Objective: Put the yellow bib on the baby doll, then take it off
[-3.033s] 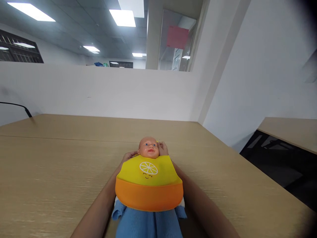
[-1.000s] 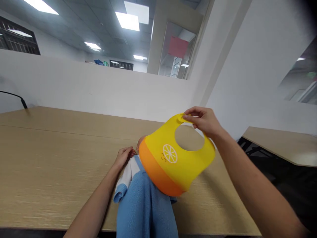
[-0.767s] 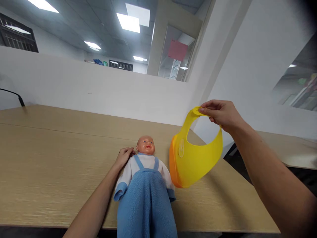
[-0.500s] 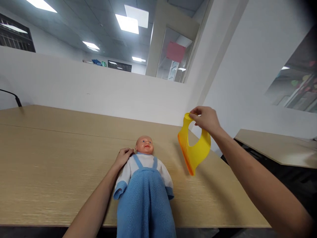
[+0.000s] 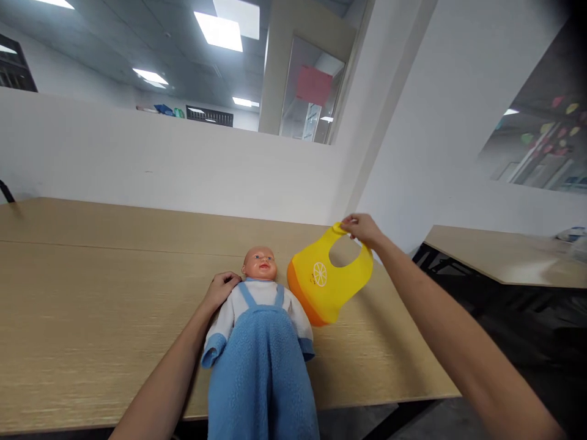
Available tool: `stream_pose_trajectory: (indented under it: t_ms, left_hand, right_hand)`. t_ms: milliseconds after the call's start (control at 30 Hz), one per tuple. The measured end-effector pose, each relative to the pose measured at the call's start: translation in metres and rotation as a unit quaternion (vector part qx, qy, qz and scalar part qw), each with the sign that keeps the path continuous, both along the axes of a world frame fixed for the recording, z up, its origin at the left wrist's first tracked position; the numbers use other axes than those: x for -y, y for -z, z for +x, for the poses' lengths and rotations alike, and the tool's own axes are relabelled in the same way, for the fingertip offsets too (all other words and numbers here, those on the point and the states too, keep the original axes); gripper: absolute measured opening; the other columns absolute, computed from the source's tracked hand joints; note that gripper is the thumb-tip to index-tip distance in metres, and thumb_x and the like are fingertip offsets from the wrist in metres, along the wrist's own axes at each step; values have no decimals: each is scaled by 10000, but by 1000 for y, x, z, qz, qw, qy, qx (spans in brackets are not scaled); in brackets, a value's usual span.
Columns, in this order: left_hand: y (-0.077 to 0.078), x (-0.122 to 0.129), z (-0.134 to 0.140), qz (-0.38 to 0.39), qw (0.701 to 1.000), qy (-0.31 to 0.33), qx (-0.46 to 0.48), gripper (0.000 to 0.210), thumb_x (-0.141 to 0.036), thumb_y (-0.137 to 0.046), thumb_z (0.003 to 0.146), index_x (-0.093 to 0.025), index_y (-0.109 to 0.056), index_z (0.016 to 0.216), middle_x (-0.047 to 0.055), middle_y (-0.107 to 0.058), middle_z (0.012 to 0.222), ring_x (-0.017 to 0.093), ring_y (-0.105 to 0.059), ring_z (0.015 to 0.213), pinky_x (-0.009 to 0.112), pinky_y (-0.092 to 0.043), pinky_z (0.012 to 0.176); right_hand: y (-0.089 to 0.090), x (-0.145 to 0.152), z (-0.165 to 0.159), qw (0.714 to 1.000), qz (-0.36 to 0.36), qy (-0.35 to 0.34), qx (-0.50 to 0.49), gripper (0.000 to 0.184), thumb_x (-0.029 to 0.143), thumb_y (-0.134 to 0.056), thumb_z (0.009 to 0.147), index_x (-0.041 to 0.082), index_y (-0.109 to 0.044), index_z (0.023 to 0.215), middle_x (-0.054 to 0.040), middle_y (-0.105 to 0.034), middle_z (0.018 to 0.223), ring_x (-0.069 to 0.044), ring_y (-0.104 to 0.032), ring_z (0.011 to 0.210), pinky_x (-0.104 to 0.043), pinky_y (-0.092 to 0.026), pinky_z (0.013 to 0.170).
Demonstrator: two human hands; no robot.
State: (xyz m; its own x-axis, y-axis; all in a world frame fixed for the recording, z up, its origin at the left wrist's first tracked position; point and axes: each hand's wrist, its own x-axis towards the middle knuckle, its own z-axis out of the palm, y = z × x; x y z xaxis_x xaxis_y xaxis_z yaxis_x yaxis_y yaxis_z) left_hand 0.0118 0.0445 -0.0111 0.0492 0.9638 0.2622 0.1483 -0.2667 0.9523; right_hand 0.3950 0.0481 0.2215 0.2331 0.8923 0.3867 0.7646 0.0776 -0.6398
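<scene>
A baby doll [image 5: 263, 342] with a bald plastic head, white top and light blue overalls lies face up on the table, its legs running past the near edge. Against its shoulder by the neck rests my left hand [image 5: 223, 288], fingers bent and closed on the clothing there; their tips are partly hidden. To the right, my right hand [image 5: 362, 228] pinches the neck strap of a yellow silicone baby bib [image 5: 334, 281]. The bib hangs tilted, its front with a white citrus-slice print facing me and its orange catch pocket low beside the doll's arm.
The wooden table [image 5: 114, 305] meets a white wall [image 5: 206, 165] with a window above it. A second table [image 5: 495, 250] stands at the right, past a gap. A black cable end [image 5: 7, 192] shows at the far left.
My right hand has moved the bib left towards the doll and turned it, so the printed front now shows. My left hand stays at the doll's shoulder. The view has shifted slightly right.
</scene>
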Motion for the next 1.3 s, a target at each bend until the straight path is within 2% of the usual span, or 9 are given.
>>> stream_pose_trajectory:
  t_ms: [100,167,267,433,733,900,1100,1200,1300]
  left_hand:
    - [-1,1,0,0,1000,2,3,217,-359,-591,658,-184,-718,654,50,-718,718,234,-626,743,315,-435,722]
    - [-1,1,0,-2,1000,3,4,219,-369,-600,650,-185,-718,648,50,-717,715,235,-625,742,315,-436,723]
    - [0,1,-2,-9,1000,2,3,234,-389,-614,639,-184,-725,661,58,-721,727,239,-627,755,316,-436,732]
    - [4,0,-5,-7,999,4,-33,304,-425,-591,659,-162,-727,727,67,-727,782,239,-633,789,328,-452,759]
    - [0,4,-4,0,999,3,-50,296,-414,-568,688,-154,-703,725,68,-717,776,228,-630,776,320,-465,737]
    - [0,6,-5,1,999,2,-51,303,-426,-568,685,-158,-704,725,66,-719,770,231,-636,776,323,-474,734]
    - [1,5,-6,-1,998,-4,-56,310,-437,-571,676,-159,-703,711,60,-716,749,221,-628,748,312,-461,715]
    - [1,4,-6,-1,998,-1,-55,307,-437,-574,676,-160,-701,707,59,-713,746,219,-624,747,307,-457,712]
    - [-1,6,-6,0,998,1,-56,301,-436,-574,679,-162,-695,695,58,-709,741,219,-622,743,305,-455,710]
  right_hand:
    - [56,-2,35,999,-46,13,-23,74,152,-649,739,147,-576,746,23,-601,561,-64,-452,375,-198,-374,430]
    - [85,1,57,998,-56,23,-24,72,167,-621,753,163,-549,755,20,-611,576,-73,-453,378,-202,-364,429]
    - [115,6,80,997,-72,29,-9,78,172,-607,743,184,-530,738,36,-579,522,-95,-463,400,-202,-330,431]
    - [148,7,101,996,-60,71,15,50,171,-587,731,190,-545,750,38,-588,565,-92,-464,468,-200,-313,498]
    - [191,1,130,982,-50,180,-17,319,118,-515,693,169,-623,990,-33,-681,768,-142,-579,610,-237,-425,580]
    - [210,1,141,974,-44,221,-29,353,164,-544,723,144,-628,1065,-92,-703,912,-189,-648,760,-285,-513,673]
    - [217,10,143,975,-65,210,25,380,191,-569,769,135,-636,1139,-138,-685,1088,-236,-646,998,-351,-488,904]
    - [219,20,144,977,-86,188,57,320,229,-544,808,139,-675,1086,-128,-703,1042,-249,-650,984,-371,-484,907]
    - [219,34,146,977,-99,167,87,313,193,-488,829,143,-692,1062,-111,-709,1042,-237,-654,966,-359,-489,893]
